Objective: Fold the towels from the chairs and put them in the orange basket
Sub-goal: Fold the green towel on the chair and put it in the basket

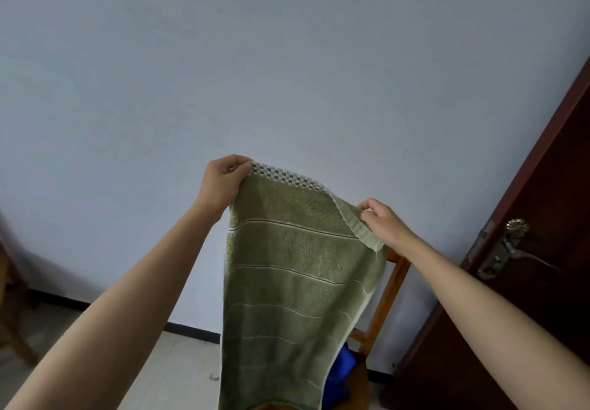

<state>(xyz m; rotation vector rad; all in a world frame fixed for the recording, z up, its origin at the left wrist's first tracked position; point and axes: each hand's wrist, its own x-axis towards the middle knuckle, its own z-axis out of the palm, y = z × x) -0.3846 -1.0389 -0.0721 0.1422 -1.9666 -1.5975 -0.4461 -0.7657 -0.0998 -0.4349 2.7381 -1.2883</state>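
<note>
Head view, item one: green towel (287, 282), looped terry with a coarse nap, crossed by thin pale and dark woven stripes, its top hem trimmed with a small checkered band of grey and white squares. You hold it up in the air by that top hem, in front of a plain pale wall (287, 58); the cloth hangs down in one long panel, narrowing toward the bottom edge of the frame, where its lower end passes out of sight. Your left hand (223, 183) pinches the upper left corner, fingers curled tight over the checkered band. Your right hand (383, 222) pinches the upper right corner between thumb and fingertips, lower than the left, so the top hem slopes down to the right; the corner there is folded over and a flap of plain hem droops just under your fingers. Both bare forearms reach up from the lower corners of the frame. Item two: wooden chair (388, 294), orange-brown varnished frame with square-section rails, standing behind the towel and mostly hidden by it; only its right upright and a cross rail show. Item three: something blue (343, 363), smooth and rounded, on the chair seat just beside the towel's right edge; you cannot tell what it is. Item four: dark reddish-brown door (526, 250) at the right edge, fitted with an ornate brass lever handle (510, 250) on a long backplate. Item five: pale tiled floor (178, 371) with a dark skirting strip along the foot of the wall.
</note>
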